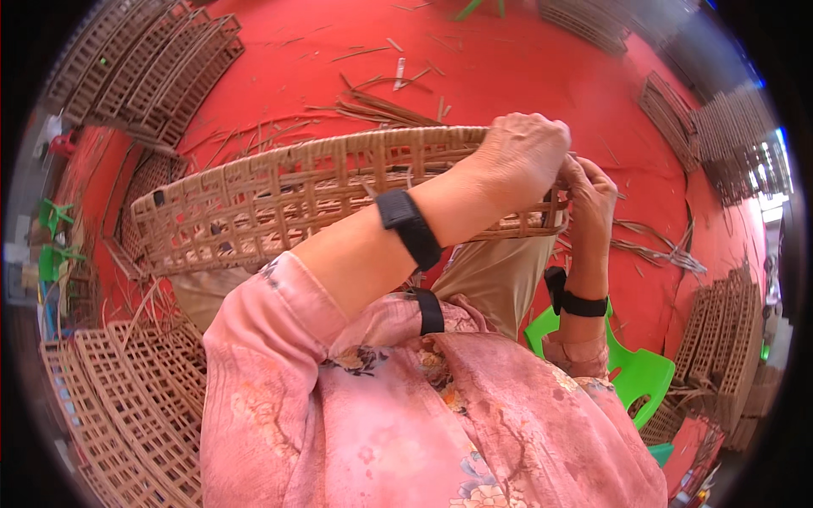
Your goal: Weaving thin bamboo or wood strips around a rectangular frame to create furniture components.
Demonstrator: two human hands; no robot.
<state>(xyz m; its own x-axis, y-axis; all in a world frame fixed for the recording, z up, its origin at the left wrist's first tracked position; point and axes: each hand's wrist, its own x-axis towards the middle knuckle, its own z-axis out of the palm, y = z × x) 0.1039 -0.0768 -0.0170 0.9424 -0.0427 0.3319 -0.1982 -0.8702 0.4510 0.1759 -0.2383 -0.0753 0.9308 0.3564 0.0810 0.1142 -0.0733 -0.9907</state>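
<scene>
A shallow woven basket [288, 199] of pale cane strips in an open lattice rests tilted across my lap. My left hand [527, 152] reaches over from the left and is closed on the basket's rim at its right end. Just behind and below it, my right hand [591, 201] has its fingers pinched on that same corner of the rim. Both wrists carry black bands, and my sleeves are pink with a flower pattern. The spot where the fingers meet the rim is partly hidden by my left hand.
A red floor mat [525, 59] is strewn with loose cane strips [381, 106]. Stacks of woven lattice panels lie at the upper left [144, 68], lower left [118, 398] and right [720, 339]. A green plastic stool [635, 372] is under me.
</scene>
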